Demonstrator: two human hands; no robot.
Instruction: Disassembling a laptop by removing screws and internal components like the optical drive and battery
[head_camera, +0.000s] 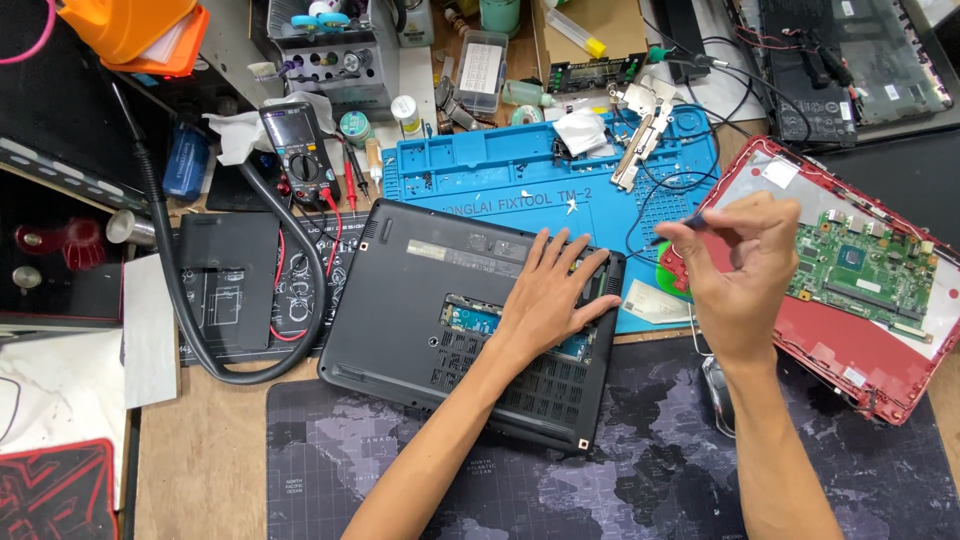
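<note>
A black laptop (420, 300) lies upside down in the middle of the bench, with a small hatch open that shows a blue board inside. My left hand (548, 295) rests flat on its underside, fingers spread next to the hatch. My right hand (742, 262) is raised to the right of the laptop and pinches a thin dark screwdriver (678, 230) between thumb and fingers, tip pointing left. Beyond that hand lies a red laptop shell (850, 345), opened, with a green circuit board (865, 265) in it.
A blue repair mat (480, 170) holds metal hinges and small screws behind the black laptop. A multimeter (298, 143) with red and black leads sits at the back left. A dark map-printed desk mat (640, 480) covers the front. Another opened laptop base (850, 60) lies at the far right.
</note>
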